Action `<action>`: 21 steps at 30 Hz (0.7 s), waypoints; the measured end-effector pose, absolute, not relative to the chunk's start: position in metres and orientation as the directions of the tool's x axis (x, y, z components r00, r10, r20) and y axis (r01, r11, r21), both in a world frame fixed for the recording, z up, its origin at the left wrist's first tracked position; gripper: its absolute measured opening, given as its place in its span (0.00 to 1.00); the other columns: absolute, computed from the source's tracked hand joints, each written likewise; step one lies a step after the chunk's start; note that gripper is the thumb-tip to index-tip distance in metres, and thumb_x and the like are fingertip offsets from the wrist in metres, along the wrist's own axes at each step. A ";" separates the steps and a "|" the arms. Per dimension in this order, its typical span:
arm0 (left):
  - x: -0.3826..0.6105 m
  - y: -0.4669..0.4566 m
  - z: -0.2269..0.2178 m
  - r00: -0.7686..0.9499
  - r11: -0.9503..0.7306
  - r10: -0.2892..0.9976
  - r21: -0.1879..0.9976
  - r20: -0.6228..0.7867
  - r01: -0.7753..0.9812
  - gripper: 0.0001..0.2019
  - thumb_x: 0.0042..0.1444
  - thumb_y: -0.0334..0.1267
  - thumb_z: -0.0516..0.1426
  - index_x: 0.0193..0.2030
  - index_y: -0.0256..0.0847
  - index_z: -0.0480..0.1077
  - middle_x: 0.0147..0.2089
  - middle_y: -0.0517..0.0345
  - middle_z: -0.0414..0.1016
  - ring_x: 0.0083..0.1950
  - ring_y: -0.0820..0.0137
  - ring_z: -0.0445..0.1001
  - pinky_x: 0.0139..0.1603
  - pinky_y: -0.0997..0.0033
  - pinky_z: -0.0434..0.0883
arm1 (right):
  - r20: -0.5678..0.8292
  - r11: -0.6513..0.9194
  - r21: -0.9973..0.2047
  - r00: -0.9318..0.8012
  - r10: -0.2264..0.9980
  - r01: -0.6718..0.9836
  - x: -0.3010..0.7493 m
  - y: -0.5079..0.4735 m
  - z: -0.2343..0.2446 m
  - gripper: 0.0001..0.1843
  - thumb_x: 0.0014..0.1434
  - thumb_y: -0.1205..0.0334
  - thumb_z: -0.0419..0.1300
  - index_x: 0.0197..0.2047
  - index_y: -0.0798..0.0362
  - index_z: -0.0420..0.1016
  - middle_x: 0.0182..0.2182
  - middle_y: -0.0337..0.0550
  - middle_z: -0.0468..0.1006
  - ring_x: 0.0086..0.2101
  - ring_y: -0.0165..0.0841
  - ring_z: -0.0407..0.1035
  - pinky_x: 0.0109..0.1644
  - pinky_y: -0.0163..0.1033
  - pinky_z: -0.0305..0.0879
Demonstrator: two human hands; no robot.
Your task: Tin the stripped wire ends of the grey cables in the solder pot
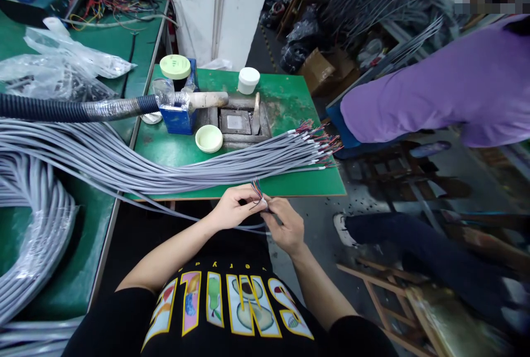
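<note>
Close in front of my body, just below the table's front edge, my left hand (237, 207) and my right hand (287, 225) meet at the end of one grey cable (252, 229). Thin coloured wires (256, 186) fan out upward from its stripped end. My left fingers pinch around the base of those wires, and my right thumb and fingers close on the whitish end just below. Beyond my hands lies a thick bundle of grey cables (215, 172), their stripped ends (317, 142) pointing right with coloured wires bared.
On the green table (290, 92) stand a solder pot (234, 122), a pale green dish (209, 139), a white tub (248, 80) and a blue box (178, 118) carrying a ribbed hose (120, 107). A coiled cable bundle (45, 230) lies left. A person in purple (414, 86) is at right.
</note>
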State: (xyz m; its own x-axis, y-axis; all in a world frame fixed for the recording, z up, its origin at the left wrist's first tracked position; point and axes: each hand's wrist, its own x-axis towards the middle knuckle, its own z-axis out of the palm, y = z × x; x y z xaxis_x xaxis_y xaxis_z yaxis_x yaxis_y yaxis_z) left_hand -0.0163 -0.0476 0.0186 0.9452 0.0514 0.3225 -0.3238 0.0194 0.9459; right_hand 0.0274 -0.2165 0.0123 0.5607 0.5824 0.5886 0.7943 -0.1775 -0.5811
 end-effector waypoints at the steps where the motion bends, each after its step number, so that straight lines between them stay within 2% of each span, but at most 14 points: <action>1: -0.016 -0.047 0.018 0.944 0.032 0.058 0.944 0.325 -0.327 0.15 0.57 0.45 0.59 0.29 0.35 0.75 0.33 0.50 0.77 0.34 0.71 0.72 0.38 0.71 0.69 | 0.584 -0.175 -0.575 0.550 0.597 0.799 0.028 -0.217 0.012 0.09 0.58 0.71 0.58 0.41 0.50 0.74 0.29 0.43 0.76 0.32 0.36 0.71 0.38 0.43 0.69; 5: -0.016 -0.052 0.013 0.949 0.144 0.031 0.938 0.314 -0.315 0.15 0.54 0.44 0.62 0.23 0.35 0.72 0.26 0.54 0.72 0.29 0.73 0.70 0.32 0.72 0.66 | 0.548 -0.163 -0.543 0.495 0.675 0.824 0.027 -0.223 0.011 0.08 0.59 0.69 0.57 0.42 0.53 0.75 0.27 0.43 0.75 0.30 0.34 0.69 0.38 0.43 0.67; 7: -0.017 -0.060 0.008 0.969 0.186 0.011 0.952 0.247 -0.244 0.17 0.52 0.46 0.62 0.21 0.35 0.70 0.23 0.57 0.69 0.26 0.75 0.66 0.29 0.74 0.64 | 0.509 -0.164 -0.564 0.497 0.703 0.809 0.022 -0.230 0.005 0.06 0.59 0.67 0.57 0.38 0.54 0.76 0.25 0.43 0.74 0.29 0.33 0.69 0.37 0.42 0.67; 9: -0.018 -0.070 0.003 0.986 0.193 -0.071 0.972 0.153 -0.137 0.19 0.53 0.48 0.61 0.20 0.34 0.70 0.22 0.57 0.68 0.25 0.76 0.65 0.27 0.74 0.63 | 0.435 -0.204 -0.628 0.557 0.707 0.751 0.015 -0.243 -0.005 0.06 0.59 0.65 0.58 0.34 0.54 0.76 0.25 0.43 0.75 0.29 0.33 0.69 0.36 0.40 0.67; 11: -0.018 -0.077 -0.002 0.980 0.122 -0.176 0.990 0.088 -0.066 0.20 0.57 0.50 0.57 0.25 0.34 0.73 0.24 0.56 0.71 0.26 0.75 0.67 0.28 0.74 0.64 | 0.289 -0.327 -0.719 0.693 0.661 0.613 0.010 -0.264 -0.019 0.08 0.59 0.61 0.58 0.32 0.53 0.76 0.27 0.44 0.77 0.29 0.33 0.71 0.35 0.38 0.67; 13: -0.017 -0.076 -0.004 0.974 -0.080 -0.201 0.990 0.099 -0.117 0.19 0.60 0.50 0.54 0.37 0.35 0.76 0.30 0.53 0.75 0.31 0.72 0.70 0.33 0.72 0.67 | 0.051 -0.514 -0.780 0.855 0.516 0.357 0.009 -0.290 -0.035 0.12 0.59 0.55 0.56 0.31 0.53 0.75 0.27 0.44 0.78 0.28 0.33 0.72 0.34 0.37 0.68; 15: -0.014 -0.068 -0.004 0.970 -0.384 -0.136 0.892 0.202 -0.240 0.17 0.60 0.48 0.55 0.45 0.36 0.75 0.36 0.50 0.77 0.37 0.68 0.72 0.40 0.68 0.67 | -0.255 -0.655 -0.754 0.901 0.352 0.042 0.011 -0.314 -0.049 0.19 0.59 0.50 0.53 0.26 0.54 0.73 0.22 0.43 0.77 0.23 0.32 0.70 0.29 0.35 0.66; 17: -0.009 -0.057 -0.002 0.949 -0.664 -0.077 0.694 0.307 -0.279 0.15 0.61 0.44 0.55 0.47 0.37 0.75 0.41 0.48 0.77 0.42 0.64 0.71 0.44 0.63 0.66 | -0.483 -0.707 -0.691 0.822 0.301 -0.147 0.013 -0.329 -0.059 0.22 0.57 0.46 0.52 0.22 0.54 0.70 0.18 0.43 0.75 0.18 0.30 0.67 0.24 0.34 0.62; 19: -0.003 -0.048 0.002 0.937 -0.832 -0.054 0.503 0.346 -0.233 0.14 0.61 0.40 0.54 0.49 0.37 0.74 0.44 0.47 0.76 0.44 0.61 0.70 0.43 0.62 0.66 | -0.570 -0.700 -0.684 0.750 0.336 -0.206 0.012 -0.331 -0.062 0.21 0.55 0.46 0.54 0.22 0.54 0.71 0.19 0.43 0.76 0.18 0.29 0.66 0.23 0.33 0.62; 21: 0.004 -0.045 0.007 0.943 -0.919 -0.064 0.350 0.327 -0.184 0.14 0.61 0.38 0.54 0.51 0.36 0.72 0.45 0.46 0.75 0.45 0.58 0.70 0.42 0.61 0.66 | -0.568 -0.654 -0.725 0.724 0.390 -0.216 0.009 -0.319 -0.059 0.18 0.53 0.47 0.58 0.27 0.55 0.74 0.22 0.43 0.78 0.20 0.29 0.68 0.26 0.33 0.64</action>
State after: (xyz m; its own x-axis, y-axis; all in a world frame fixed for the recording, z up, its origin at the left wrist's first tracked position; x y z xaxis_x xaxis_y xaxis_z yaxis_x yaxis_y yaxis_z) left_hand 0.0039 -0.0453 0.0069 0.9429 -0.0640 0.3270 -0.1836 -0.9188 0.3495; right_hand 0.0088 -0.3192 -0.0591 0.7243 0.3903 -0.5684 -0.2164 -0.6540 -0.7248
